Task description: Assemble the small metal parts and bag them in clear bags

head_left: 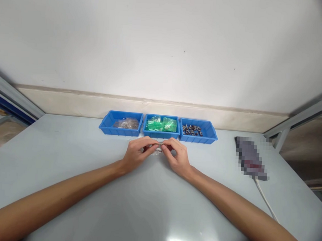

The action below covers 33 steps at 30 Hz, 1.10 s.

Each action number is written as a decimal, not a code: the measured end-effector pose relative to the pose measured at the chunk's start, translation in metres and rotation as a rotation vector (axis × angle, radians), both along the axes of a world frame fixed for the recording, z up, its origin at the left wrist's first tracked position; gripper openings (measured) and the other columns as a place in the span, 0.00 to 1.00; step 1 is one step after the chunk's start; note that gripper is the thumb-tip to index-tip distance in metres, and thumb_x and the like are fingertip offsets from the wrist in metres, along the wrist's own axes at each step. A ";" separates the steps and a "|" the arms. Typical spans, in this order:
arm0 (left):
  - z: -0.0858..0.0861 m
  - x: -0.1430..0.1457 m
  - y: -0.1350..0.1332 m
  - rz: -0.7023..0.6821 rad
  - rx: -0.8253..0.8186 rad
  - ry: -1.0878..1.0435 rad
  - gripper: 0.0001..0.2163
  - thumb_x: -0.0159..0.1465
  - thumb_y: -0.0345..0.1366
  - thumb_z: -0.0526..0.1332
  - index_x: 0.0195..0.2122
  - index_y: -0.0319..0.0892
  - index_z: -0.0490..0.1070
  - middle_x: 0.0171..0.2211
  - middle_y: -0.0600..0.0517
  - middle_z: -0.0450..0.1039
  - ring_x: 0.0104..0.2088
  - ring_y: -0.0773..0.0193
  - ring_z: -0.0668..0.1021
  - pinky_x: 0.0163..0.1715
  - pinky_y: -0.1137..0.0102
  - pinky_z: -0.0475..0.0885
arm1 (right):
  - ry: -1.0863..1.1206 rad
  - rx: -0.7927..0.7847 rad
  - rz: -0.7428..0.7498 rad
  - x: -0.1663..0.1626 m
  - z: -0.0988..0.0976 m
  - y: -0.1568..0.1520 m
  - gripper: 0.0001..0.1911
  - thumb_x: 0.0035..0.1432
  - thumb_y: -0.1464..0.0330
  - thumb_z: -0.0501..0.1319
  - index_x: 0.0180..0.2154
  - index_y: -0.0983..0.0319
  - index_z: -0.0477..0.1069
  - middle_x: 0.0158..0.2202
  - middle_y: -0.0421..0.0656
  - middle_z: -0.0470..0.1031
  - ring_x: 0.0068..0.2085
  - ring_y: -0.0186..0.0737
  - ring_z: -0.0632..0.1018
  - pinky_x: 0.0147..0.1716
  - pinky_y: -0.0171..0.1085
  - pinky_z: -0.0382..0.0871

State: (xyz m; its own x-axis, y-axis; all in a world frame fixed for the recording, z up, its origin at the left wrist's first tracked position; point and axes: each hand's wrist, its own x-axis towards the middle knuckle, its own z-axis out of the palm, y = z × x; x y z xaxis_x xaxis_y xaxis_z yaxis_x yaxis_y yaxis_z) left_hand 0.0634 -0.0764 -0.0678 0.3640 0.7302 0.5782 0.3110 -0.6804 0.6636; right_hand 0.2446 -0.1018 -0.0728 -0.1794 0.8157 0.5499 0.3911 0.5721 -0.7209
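Near the middle of the grey table, my left hand (pixel 138 153) and my right hand (pixel 177 157) meet almost fingertip to fingertip. Both pinch the edge of a small clear plastic bag (pixel 157 151), thumbs on the near side. A thin brownish line runs along this edge between the fingertips. What the bag contains, if anything, is too small to make out. More clear plastic shows behind my left hand, partly hidden by it. Just beyond my hands stands the middle blue bin (pixel 161 134), holding green-and-clear packets (pixel 162 124).
The left blue bin (pixel 119 131) holds clear plastic bags (pixel 127 123); the right blue bin (pixel 198 139) holds several small metallic and dark parts (pixel 192 130). A blurred dark device (pixel 250 157) with a white cable (pixel 266 201) lies right. A wall (pixel 164 62) closes the back; metal frames flank the table.
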 end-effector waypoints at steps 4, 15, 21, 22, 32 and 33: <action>-0.002 0.000 0.002 0.026 -0.049 0.020 0.09 0.64 0.40 0.59 0.38 0.41 0.74 0.24 0.54 0.72 0.23 0.71 0.70 0.24 0.76 0.66 | 0.025 0.015 -0.056 0.000 -0.001 -0.001 0.08 0.64 0.67 0.55 0.35 0.60 0.71 0.29 0.41 0.71 0.29 0.35 0.70 0.30 0.36 0.65; -0.001 0.000 -0.002 0.107 -0.106 -0.026 0.07 0.64 0.37 0.59 0.37 0.41 0.73 0.25 0.55 0.74 0.23 0.71 0.74 0.25 0.77 0.67 | 0.016 0.004 -0.041 0.001 -0.002 0.000 0.06 0.63 0.67 0.56 0.37 0.60 0.71 0.29 0.41 0.70 0.29 0.35 0.70 0.30 0.35 0.65; -0.001 -0.001 -0.002 0.101 -0.055 -0.033 0.05 0.64 0.35 0.59 0.36 0.41 0.73 0.26 0.55 0.75 0.23 0.72 0.73 0.26 0.78 0.67 | 0.000 -0.001 -0.037 0.001 -0.001 0.000 0.06 0.63 0.68 0.56 0.37 0.60 0.71 0.29 0.41 0.71 0.29 0.35 0.70 0.30 0.35 0.65; -0.001 -0.001 -0.002 0.097 -0.052 -0.032 0.05 0.64 0.34 0.59 0.36 0.41 0.73 0.26 0.55 0.75 0.24 0.72 0.73 0.26 0.78 0.67 | -0.003 -0.002 -0.033 0.001 0.000 0.000 0.06 0.63 0.68 0.56 0.37 0.60 0.71 0.29 0.41 0.71 0.29 0.35 0.70 0.30 0.35 0.65; -0.001 -0.001 -0.001 0.045 -0.056 -0.026 0.05 0.64 0.33 0.58 0.38 0.41 0.72 0.25 0.56 0.74 0.22 0.73 0.72 0.26 0.78 0.66 | 0.039 -0.037 -0.031 -0.001 -0.003 0.000 0.07 0.62 0.67 0.56 0.36 0.61 0.72 0.29 0.41 0.73 0.28 0.34 0.71 0.30 0.34 0.66; -0.001 -0.001 -0.001 0.039 -0.063 -0.023 0.05 0.64 0.34 0.59 0.39 0.41 0.72 0.23 0.56 0.73 0.21 0.73 0.71 0.26 0.78 0.66 | 0.056 -0.044 -0.039 -0.001 -0.004 0.000 0.07 0.63 0.67 0.57 0.36 0.61 0.72 0.30 0.42 0.74 0.29 0.34 0.72 0.30 0.34 0.67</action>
